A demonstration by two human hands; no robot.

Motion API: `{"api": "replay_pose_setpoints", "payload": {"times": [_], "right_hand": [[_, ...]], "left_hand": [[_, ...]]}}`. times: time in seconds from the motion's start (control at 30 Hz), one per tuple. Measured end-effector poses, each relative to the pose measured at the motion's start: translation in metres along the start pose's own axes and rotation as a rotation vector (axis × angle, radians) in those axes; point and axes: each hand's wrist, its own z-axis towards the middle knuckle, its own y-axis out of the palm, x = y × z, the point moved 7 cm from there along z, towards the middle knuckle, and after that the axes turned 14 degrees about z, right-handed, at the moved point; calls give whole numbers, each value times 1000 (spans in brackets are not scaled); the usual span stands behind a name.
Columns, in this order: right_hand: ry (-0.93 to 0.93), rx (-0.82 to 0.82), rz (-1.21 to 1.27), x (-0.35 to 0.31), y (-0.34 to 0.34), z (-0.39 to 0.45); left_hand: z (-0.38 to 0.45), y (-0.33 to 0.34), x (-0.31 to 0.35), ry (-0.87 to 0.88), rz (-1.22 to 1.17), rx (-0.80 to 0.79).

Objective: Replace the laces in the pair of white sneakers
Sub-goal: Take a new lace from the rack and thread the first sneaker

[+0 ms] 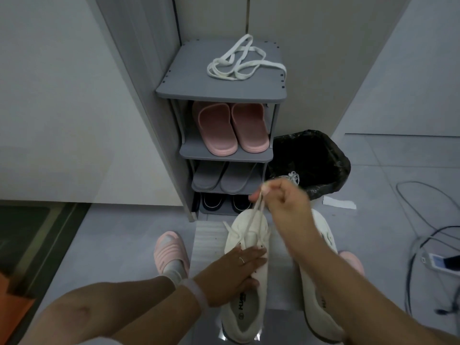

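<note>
- Step in hand, by my read: pulling the old lace (257, 212) out of the left sneaker (245, 277); a few crossings remain near the toe, upper eyelets look bare.
- Right hand (286, 202) – fingers pinched on the lace, lifting a loop up & toward the far side; a bit blurred, so exact finger lay is unclear.
- Left hand (239, 267) – fingers straight, flat on the tongue/eyelet area, pressing the shoe down; a ring on one finger.
- Right sneaker (321, 290) sits just beside the left one, partly under the right forearm; can't tell if it's laced.
- Both shoes rest on a pale ribbed mat (209, 242) on the grey tile floor, near the viewer.
- Spare laces (242, 61) – flat, white, woven, in a loose tangle on the top of the grey shelf rack (219, 93), far side. Prob. the replacements.
- Next move calls for: steady hold on the shoe, draw the lace free of the last eyelets w/o snagging, then fetch a lace from the rack top.
- Materials: sneakers off-white, soft-looking upper, padded collar, printed insole logo; lace thin & limp.
- Rack holds pink moulded slides (231, 128), grey slippers below, dark shoes at the bottom.
- Bin w/ crinkly black bag (313, 155) right of the rack; something white & lace-like at its rim.
- Cables on the floor, far right.
</note>
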Motion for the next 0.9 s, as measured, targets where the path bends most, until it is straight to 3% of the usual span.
{"api": "replay_pose_setpoints", "payload": {"times": [0.17,0.27,0.3,0.37,0.4,0.43,0.53,0.63,0.7,0.8,0.9], "right_hand": [[-412,-64,224,-139,-4,-22],[-305,-94,295,-127,-6,-21],[-217,-94,277,-107,-4,-19],[-62,-120,251,-61,-1,-18],[-6,-127,237,-38,-1,-18],[31,-124,209,-19,-1,-17],[15,-140,-93,26,-5,-17],[-2,-325,-514,70,-2,-25],[20,-442,-694,94,-2,-34],[70,-468,-736,106,-4,-39],[64,-487,-713,105,-5,-42]], "left_hand": [[1,7,7,-36,-24,12],[0,-8,2,-114,-303,25],[-2,-21,-7,-232,-509,112],[-14,-49,-50,-632,-487,531],[-21,-56,-68,-807,-387,654],[-27,-58,-80,-968,-468,692],[-3,-14,-83,-1168,-937,225],[20,5,-71,-1194,-1406,80],[29,1,-71,-1161,-1578,125],[37,-11,-71,-1079,-1596,117],[40,-15,-77,-1096,-1403,145]]}}
